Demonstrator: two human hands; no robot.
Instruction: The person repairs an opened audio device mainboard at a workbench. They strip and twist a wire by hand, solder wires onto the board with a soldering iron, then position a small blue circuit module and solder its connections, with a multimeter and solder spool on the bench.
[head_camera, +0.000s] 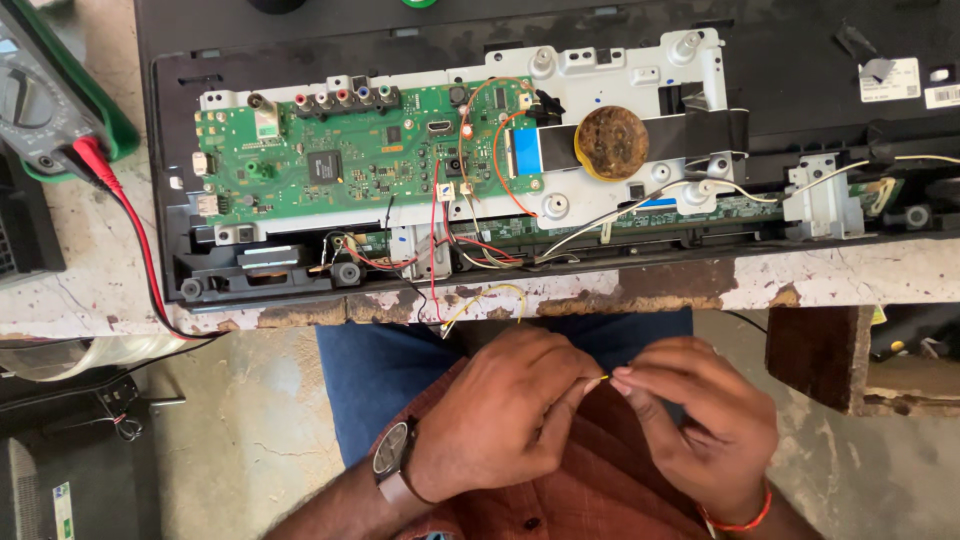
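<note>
Now your left hand (500, 415) and right hand (695, 430) both pinch the thin yellow wire (597, 380) between fingertips, just below the desk (830, 275) edge; the green circuit board (360, 155) lies above it.

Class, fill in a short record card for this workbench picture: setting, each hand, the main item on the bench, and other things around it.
Setting: worn, paint-chipped workbench, seen from above by a seated person
Left hand: left hand, wristwatch on the wrist, pinching a thin yellow wire
Right hand: right hand, fingertips meeting the same wire end
Main item: opened black device with a green circuit board and loose red, white and orange wires
Nearby: multimeter at far left, with a red lead
</note>
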